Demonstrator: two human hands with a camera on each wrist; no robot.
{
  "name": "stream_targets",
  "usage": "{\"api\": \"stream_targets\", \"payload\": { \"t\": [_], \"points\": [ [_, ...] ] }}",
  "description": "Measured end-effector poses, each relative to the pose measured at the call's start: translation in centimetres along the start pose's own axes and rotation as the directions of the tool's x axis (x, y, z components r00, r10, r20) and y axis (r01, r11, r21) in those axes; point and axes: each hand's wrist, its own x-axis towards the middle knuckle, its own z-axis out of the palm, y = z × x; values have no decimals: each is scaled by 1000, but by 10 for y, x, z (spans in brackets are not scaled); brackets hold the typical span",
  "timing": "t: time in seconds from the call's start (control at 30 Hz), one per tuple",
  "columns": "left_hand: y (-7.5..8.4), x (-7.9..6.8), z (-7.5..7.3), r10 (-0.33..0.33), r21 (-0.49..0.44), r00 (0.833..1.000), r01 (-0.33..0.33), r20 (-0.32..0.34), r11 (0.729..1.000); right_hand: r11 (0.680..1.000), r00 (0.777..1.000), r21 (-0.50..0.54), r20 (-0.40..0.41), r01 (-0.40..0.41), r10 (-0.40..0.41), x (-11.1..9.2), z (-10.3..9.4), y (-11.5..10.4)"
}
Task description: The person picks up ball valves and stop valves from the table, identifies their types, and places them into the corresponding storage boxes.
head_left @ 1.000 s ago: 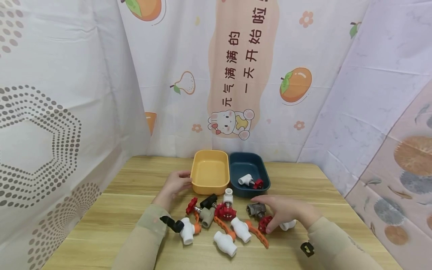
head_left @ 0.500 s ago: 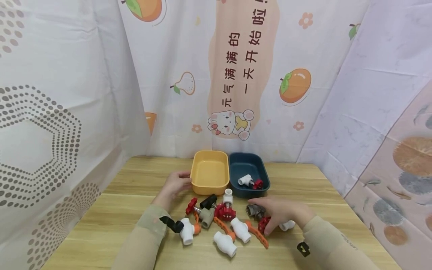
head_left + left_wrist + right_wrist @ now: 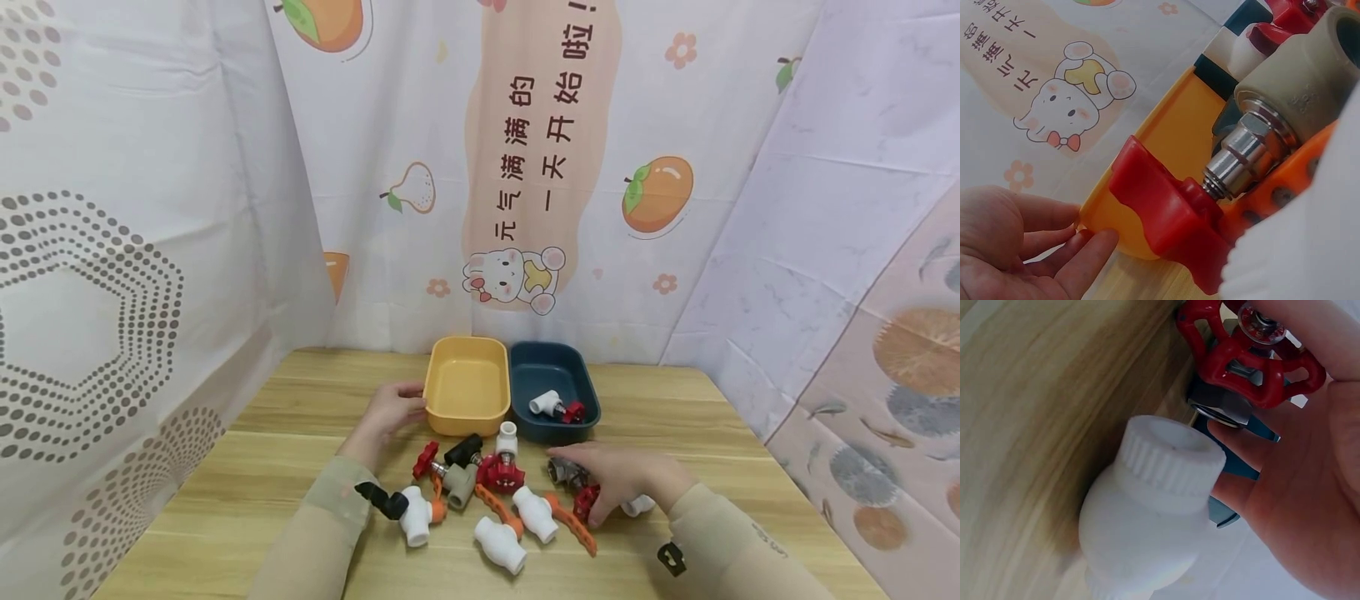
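My right hand (image 3: 626, 475) grips a grey metal valve (image 3: 558, 471) with a red handwheel (image 3: 1254, 369), low over the table at right. In the right wrist view the thumb lies over the wheel and fingertips reach behind the metal body. A white ball valve (image 3: 1154, 506) lies near that palm, partly hidden by the hand in the head view. My left hand (image 3: 393, 407) touches the left side of the yellow bin (image 3: 468, 417), fingers loosely extended. Beside it, the blue bin (image 3: 558, 429) holds a white valve (image 3: 547, 403) with a red handwheel.
In front of the bins lie a grey-green valve (image 3: 459, 485) with a red wheel, a black valve (image 3: 465, 450) and a white red-wheeled valve (image 3: 507, 437). White ball valves with orange levers (image 3: 500, 544) lie nearer the front. A printed curtain (image 3: 420, 317) hangs behind the table.
My right hand has moved slightly left and its fingers have come further round the grey valve. The left hand stays at the yellow bin. The head view has tipped slightly.
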Motion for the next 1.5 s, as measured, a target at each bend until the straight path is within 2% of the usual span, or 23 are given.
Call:
{"api": "stream_targets", "payload": {
  "t": [0.8, 1.33, 1.5],
  "points": [
    [-3, 2, -2, 0, 5, 1000, 0, 5, 1000, 999, 999, 23, 10, 34, -34, 3, -1, -2],
    [-3, 3, -1, 0, -10, 1000, 0, -4, 1000, 997, 999, 77, 30, 14, -17, 1, -4, -2],
    [-3, 3, -1, -1, -5, 1000, 1, -3, 1000, 999, 999, 51, 31, 10, -12, 1, -2, -1]
  ]
}}
